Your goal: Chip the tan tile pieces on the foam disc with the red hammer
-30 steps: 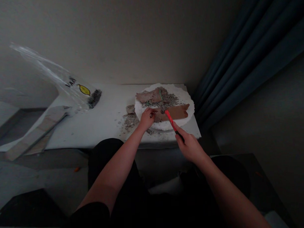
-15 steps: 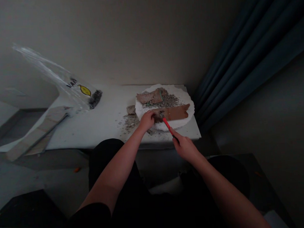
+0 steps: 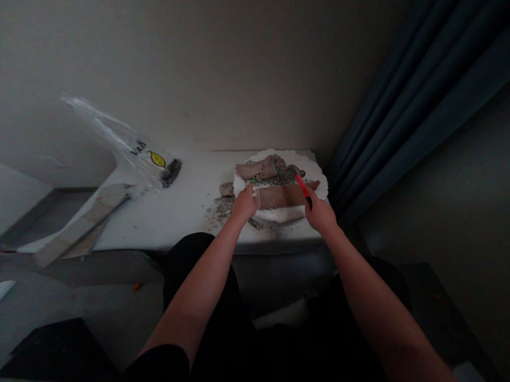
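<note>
My left hand (image 3: 245,202) is closed on the left end of a flat brown strip (image 3: 282,196), which lies across a white, rough-edged round slab (image 3: 276,215). My right hand (image 3: 320,212) grips a tool with a red and black handle (image 3: 303,189). The tool's dark head reaches over grey rubble (image 3: 283,175) behind the strip; its exact kind is hard to make out in the dim light. A second, broken brown piece (image 3: 256,168) rests at the back of the slab among the crumbs.
Grey crumbs (image 3: 220,210) and a small chunk (image 3: 226,189) lie left of the slab on the white table (image 3: 197,215). Further left are a clear plastic bag (image 3: 128,145) with dark contents and long tan strips (image 3: 78,222). A dark curtain (image 3: 402,96) hangs at the right.
My right hand has moved right and away from me, taking the tool head off the strip's left part to the rubble behind it. My left hand stays at the strip's left end.
</note>
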`<state>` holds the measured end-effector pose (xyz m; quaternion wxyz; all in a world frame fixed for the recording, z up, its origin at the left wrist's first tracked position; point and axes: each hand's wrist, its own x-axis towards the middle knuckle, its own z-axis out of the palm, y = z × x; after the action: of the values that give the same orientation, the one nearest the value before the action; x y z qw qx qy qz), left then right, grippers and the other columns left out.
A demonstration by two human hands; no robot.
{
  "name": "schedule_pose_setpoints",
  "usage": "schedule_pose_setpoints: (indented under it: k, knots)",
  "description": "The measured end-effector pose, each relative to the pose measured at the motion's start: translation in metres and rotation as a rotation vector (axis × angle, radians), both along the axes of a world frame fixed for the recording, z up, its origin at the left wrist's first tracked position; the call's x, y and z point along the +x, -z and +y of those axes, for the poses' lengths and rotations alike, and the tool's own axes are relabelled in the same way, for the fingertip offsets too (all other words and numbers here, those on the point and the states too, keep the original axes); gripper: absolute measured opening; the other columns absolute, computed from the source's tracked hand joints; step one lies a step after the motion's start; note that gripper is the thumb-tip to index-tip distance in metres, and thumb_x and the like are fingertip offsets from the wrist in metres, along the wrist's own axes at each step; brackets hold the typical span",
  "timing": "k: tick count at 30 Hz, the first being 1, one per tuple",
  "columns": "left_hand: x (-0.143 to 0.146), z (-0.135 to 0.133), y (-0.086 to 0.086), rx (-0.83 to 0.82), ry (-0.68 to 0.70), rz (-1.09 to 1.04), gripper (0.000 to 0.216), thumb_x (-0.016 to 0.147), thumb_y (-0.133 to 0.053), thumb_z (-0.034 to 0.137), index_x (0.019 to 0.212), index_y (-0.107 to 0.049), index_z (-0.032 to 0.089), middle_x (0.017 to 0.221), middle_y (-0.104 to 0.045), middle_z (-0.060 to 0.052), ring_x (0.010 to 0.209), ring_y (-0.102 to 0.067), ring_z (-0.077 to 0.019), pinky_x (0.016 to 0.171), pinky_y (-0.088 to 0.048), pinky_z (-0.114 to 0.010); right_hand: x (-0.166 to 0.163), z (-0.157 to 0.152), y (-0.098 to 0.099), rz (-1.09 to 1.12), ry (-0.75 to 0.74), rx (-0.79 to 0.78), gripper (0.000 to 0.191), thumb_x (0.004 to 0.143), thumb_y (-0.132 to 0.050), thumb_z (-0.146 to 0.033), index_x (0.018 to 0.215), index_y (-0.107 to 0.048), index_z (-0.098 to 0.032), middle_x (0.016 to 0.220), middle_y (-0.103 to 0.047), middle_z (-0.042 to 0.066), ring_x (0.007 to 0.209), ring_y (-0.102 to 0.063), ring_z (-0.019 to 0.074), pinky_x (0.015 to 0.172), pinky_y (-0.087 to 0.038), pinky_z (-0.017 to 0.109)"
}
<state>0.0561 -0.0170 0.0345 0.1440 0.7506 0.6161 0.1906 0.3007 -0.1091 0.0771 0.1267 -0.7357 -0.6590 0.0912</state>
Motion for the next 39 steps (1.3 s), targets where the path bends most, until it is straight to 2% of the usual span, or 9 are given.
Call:
schedule_pose_setpoints:
  k: [4,9,15,25,31,33,35,37,39]
  knots:
    - [-0.018,-0.007,-0.011,-0.049,0.013,0.067,0.030,0.086,-0.055,0.026,0.110,-0.067,0.011,0.116,-0.063,-0.015,0.101,-0.064,-0.0235,0.099,-0.048,-0.037,-0.006,0.014,0.017,-0.093,0.041,-0.069,0.057,0.098,-0.046,-0.025,0.154,-0.034,-0.023,0.117,-0.068,0.018,0.091,-0.070,0.0296,0.077,-0.050,0.039]
    - [-0.036,-0.048,-0.025,0.037,0.151,-0.171,0.045,0.083,-0.059,0.025,0.127,-0.058,0.019,0.083,-0.062,-0.001,0.077,-0.060,-0.0152,0.082,-0.051,-0.031,-0.012,0.017,0.030,-0.135,0.087,-0.089,0.050,0.099,-0.040,-0.019,0.149,-0.041,-0.020,0.118,-0.065,0.019,0.093,-0.068,0.0281,0.079,-0.050,0.039]
    - [-0.042,-0.102,-0.017,-0.012,0.363,-0.036,0.044,0.081,-0.063,0.025,0.124,-0.058,0.018,0.115,-0.063,-0.008,0.105,-0.060,-0.0209,0.097,-0.049,-0.036,-0.022,0.003,0.025,-0.152,0.142,-0.019,0.045,0.097,-0.039,-0.016,0.140,-0.051,-0.018,0.136,-0.051,0.023,0.109,-0.060,0.0307,0.084,-0.049,0.040]
    - [0.017,-0.078,-0.002,0.040,0.128,0.348,0.061,0.087,-0.061,0.038,0.143,-0.046,0.018,0.143,-0.047,-0.018,0.131,-0.044,-0.0334,0.099,-0.046,-0.044,-0.040,-0.040,0.036,-0.013,-0.036,0.337,0.048,0.089,-0.057,-0.024,0.136,-0.057,-0.014,0.128,-0.050,0.021,0.116,-0.049,0.0344,0.092,-0.045,0.045]
    - [0.029,-0.094,-0.017,0.016,0.084,0.449,0.049,0.086,-0.062,0.038,0.129,-0.057,0.016,0.136,-0.053,-0.018,0.126,-0.047,-0.0341,0.097,-0.047,-0.046,-0.019,-0.032,0.043,0.125,-0.114,0.436,0.038,0.091,-0.053,-0.023,0.127,-0.061,-0.012,0.116,-0.056,0.019,0.109,-0.053,0.0311,0.095,-0.045,0.043]
    - [0.032,-0.104,-0.023,-0.004,0.185,0.431,0.046,0.087,-0.060,0.040,0.124,-0.059,0.014,0.130,-0.058,-0.018,0.122,-0.052,-0.0334,0.097,-0.047,-0.045,-0.015,-0.026,0.038,0.170,-0.168,0.408,0.033,0.093,-0.051,-0.022,0.122,-0.063,-0.012,0.113,-0.059,0.017,0.107,-0.056,0.0290,0.095,-0.046,0.040]
    - [0.038,-0.114,-0.022,-0.139,0.415,0.380,0.049,0.086,-0.061,0.045,0.124,-0.061,0.014,0.124,-0.064,-0.016,0.115,-0.059,-0.0320,0.094,-0.049,-0.043,-0.016,-0.014,0.030,0.195,-0.225,0.348,0.030,0.095,-0.048,-0.023,0.119,-0.063,-0.013,0.112,-0.062,0.016,0.103,-0.059,0.0256,0.092,-0.046,0.035]
    - [0.047,-0.124,-0.010,-0.380,0.676,0.341,0.055,0.082,-0.064,0.052,0.124,-0.063,0.017,0.121,-0.068,-0.015,0.110,-0.064,-0.0306,0.091,-0.052,-0.040,-0.020,0.004,0.021,0.183,-0.284,0.242,0.029,0.098,-0.044,-0.022,0.118,-0.063,-0.013,0.113,-0.064,0.014,0.098,-0.062,0.0219,0.088,-0.046,0.031]
    - [0.058,-0.135,0.015,-0.603,0.810,0.385,0.058,0.077,-0.069,0.053,0.122,-0.066,0.018,0.117,-0.071,-0.014,0.105,-0.067,-0.0321,0.086,-0.054,-0.041,-0.026,0.027,0.016,0.123,-0.365,0.089,0.026,0.098,-0.044,-0.020,0.113,-0.065,-0.013,0.111,-0.067,0.014,0.098,-0.062,0.0207,0.085,-0.045,0.029]
